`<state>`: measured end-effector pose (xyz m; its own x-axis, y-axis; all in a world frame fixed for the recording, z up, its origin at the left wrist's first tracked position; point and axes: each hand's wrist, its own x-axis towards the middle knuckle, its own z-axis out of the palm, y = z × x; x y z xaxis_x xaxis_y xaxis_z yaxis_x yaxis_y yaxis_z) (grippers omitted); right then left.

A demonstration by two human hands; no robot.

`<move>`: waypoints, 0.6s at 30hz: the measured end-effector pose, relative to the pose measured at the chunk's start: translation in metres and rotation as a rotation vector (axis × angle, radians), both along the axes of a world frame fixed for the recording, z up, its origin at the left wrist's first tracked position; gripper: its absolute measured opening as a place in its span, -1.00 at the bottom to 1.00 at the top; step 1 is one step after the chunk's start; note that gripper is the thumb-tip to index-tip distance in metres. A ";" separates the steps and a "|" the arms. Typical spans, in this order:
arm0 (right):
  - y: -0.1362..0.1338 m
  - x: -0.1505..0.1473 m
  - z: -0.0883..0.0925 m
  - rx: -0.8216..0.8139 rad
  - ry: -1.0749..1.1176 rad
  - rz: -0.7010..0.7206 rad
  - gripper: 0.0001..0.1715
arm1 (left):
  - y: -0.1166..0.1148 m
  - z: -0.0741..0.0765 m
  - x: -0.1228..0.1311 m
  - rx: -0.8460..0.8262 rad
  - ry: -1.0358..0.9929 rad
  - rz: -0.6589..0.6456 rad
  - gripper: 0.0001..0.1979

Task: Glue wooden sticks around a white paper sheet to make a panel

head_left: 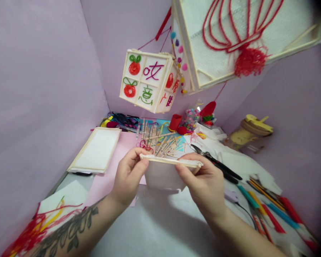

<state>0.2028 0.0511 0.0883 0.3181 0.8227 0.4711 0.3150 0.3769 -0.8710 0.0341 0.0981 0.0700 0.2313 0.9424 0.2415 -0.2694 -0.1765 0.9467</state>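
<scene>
Both my hands hold a flat wooden-stick frame covered with white paper (164, 171), tilted edge-on toward me above the table. My left hand (128, 176) pinches its left end between thumb and fingers. My right hand (203, 180) grips the right end, fingers curled over the top stick. Behind the frame lies a heap of loose wooden sticks (160, 141) on a blue sheet.
A finished white panel (96, 150) lies at the left on pink paper. Black scissors (216, 162), pens and a glue gun (253, 200) lie at the right. Two stick lanterns (149, 80) hang overhead. Red yarn (34, 228) lies at front left. A jar (247, 134) stands right.
</scene>
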 end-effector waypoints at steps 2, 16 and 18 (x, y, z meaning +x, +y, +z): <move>0.000 0.000 0.001 0.006 -0.007 0.003 -0.96 | -0.001 0.000 0.000 -0.011 0.005 0.006 -0.93; 0.001 0.001 -0.002 -0.045 0.042 -0.005 -0.94 | -0.002 -0.003 0.000 0.060 -0.051 -0.031 -0.78; 0.001 0.002 -0.003 -0.052 0.049 -0.004 -0.94 | -0.003 -0.002 0.002 0.094 -0.081 -0.016 -0.72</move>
